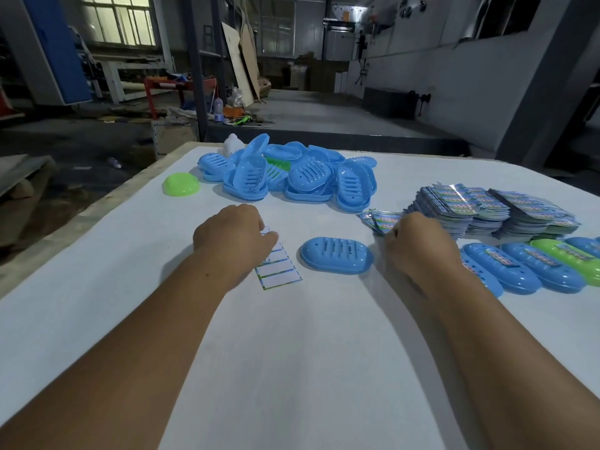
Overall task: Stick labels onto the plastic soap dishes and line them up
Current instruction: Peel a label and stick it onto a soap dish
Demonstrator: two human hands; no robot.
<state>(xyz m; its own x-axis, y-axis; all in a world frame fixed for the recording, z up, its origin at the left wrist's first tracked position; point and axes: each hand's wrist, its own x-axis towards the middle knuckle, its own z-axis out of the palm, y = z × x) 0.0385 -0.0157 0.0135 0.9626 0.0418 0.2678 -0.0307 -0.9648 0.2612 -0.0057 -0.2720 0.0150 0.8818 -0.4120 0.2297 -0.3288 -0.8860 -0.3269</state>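
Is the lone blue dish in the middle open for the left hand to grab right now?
Probably yes: the left hand rests on the label sheet right beside the blue dish, nothing between them.

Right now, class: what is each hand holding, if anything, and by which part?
The left hand rests on the top end of the backing strip. The right hand pinches a label at its near edge.

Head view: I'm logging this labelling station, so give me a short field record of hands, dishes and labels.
left hand: on the backing sheet, fingers curled at its far end
right hand: pinches shiny labels
dish in work: blue soap dish, unlabelled, between the hands
unlabelled stock: blue pile, lone green dish on its left
done row: labelled dishes at right
label stacks: behind the row
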